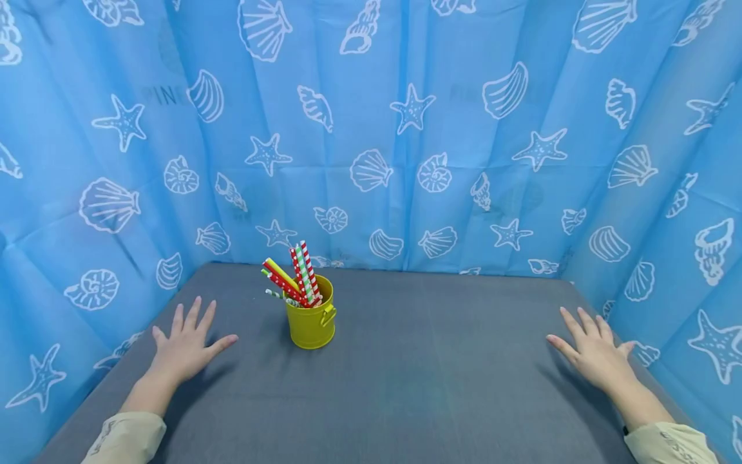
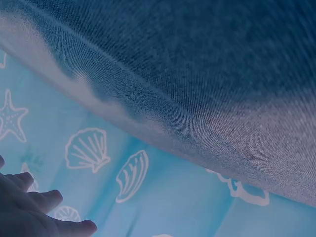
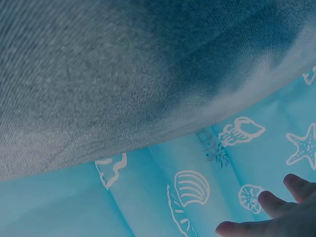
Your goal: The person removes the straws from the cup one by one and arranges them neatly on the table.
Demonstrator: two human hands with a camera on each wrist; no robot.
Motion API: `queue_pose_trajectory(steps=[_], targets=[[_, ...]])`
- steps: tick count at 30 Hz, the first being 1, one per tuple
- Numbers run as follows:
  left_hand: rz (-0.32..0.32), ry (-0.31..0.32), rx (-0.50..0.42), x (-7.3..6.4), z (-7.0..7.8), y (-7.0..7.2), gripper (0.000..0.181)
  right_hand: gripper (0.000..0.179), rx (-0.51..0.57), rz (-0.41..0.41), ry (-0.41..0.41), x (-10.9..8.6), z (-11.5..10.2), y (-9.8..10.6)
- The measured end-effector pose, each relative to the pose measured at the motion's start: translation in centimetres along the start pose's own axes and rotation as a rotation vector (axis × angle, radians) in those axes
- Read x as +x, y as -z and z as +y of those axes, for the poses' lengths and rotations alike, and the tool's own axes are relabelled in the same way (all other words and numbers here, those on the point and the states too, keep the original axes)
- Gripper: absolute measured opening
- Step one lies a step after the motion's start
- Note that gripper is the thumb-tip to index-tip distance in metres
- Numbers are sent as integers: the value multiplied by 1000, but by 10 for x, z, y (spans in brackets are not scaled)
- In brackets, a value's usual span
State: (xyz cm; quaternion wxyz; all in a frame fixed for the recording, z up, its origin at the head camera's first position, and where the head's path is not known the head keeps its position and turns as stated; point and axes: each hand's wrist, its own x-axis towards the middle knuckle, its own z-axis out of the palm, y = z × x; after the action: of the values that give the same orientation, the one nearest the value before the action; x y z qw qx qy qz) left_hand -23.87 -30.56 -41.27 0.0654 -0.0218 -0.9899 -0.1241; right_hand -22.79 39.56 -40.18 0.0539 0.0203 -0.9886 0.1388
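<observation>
At 9 o'clock on the grey counter [image 1: 440, 374], a person's left hand [image 1: 184, 353] is stretched forward, back of the hand up, its grip apart: the fingers are straight and spread, with the thumb pointing toward 2 o'clock. At 3 o'clock, well away from it, the right hand [image 1: 599, 361] has its grip apart as well, fingers fanned toward 11 o'clock. Both arms come in from 8 and 4 o'clock in pale sleeves [image 1: 130, 433] with dark lettering. Each hand casts a shadow on the counter.

At 10 o'clock on the counter, between the hands and nearer the left one, a yellow bucket [image 1: 311, 330] stands upright. It lies at about 2 o'clock from the left hand, not touching it. A handle [image 1: 328, 314] sits on the bucket's 4 o'clock side. Patterned straws [image 1: 304, 274] rise above the rim, some toward 12 o'clock, others leaning toward 10: yellow, dotted red, striped red and white, green and white.

From 9 round through 12 to 3 o'clock hangs a blue curtain [image 1: 371, 122] printed with white shells and starfish. The left wrist view shows dark fingertips at 8 o'clock; the right wrist view, at 4.
</observation>
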Motion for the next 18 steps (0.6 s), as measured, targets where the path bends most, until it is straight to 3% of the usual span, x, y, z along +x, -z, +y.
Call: queue_pose_trajectory(steps=[7, 10, 18], targets=[[-12, -13, -19, 3, 1, -1, 101, 82, 8, -19, 3, 5, -3, -3], [-5, -24, -51, 5, 3, 1, 102, 80, 14, 8, 14, 7, -7, -4], [-38, -48, -213, 3, 21, -2, 102, 76, 73, 62, 48, 4, -26, -5]])
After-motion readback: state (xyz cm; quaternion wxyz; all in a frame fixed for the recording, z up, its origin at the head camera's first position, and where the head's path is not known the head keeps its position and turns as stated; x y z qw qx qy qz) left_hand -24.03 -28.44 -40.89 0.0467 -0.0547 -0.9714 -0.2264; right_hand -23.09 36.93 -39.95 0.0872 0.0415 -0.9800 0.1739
